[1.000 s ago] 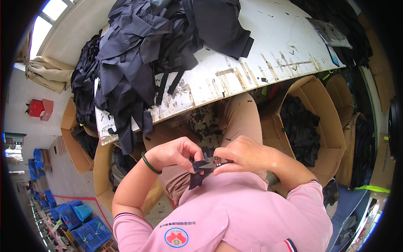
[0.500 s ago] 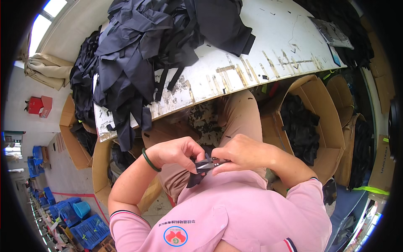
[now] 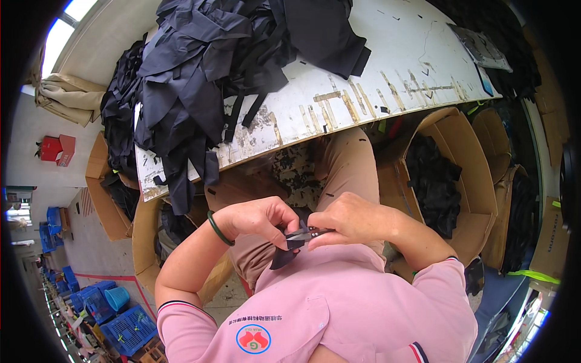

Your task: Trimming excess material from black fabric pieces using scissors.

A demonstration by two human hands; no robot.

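Worktop (image 3: 393, 54): white, worn, ahead of me.
Cloth pile (image 3: 193, 66): black, heaped on the worktop's left, spilling over its edge.
Left hand (image 3: 263, 221): pinching a black cloth piece (image 3: 282, 258) close to my pink shirt (image 3: 363, 290), loose end toward me.
Right hand (image 3: 345, 218): curled around small scissors (image 3: 301, 236).
Small scissors: long axis sideways, tips pointing left at the cloth; seemingly snipping, which calls for a steady left pinch.

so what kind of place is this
Probably a garment or textile workshop: dark fabric pieces heaped on a worn white table, a cardboard box of more dark material, small snips in the right hand.
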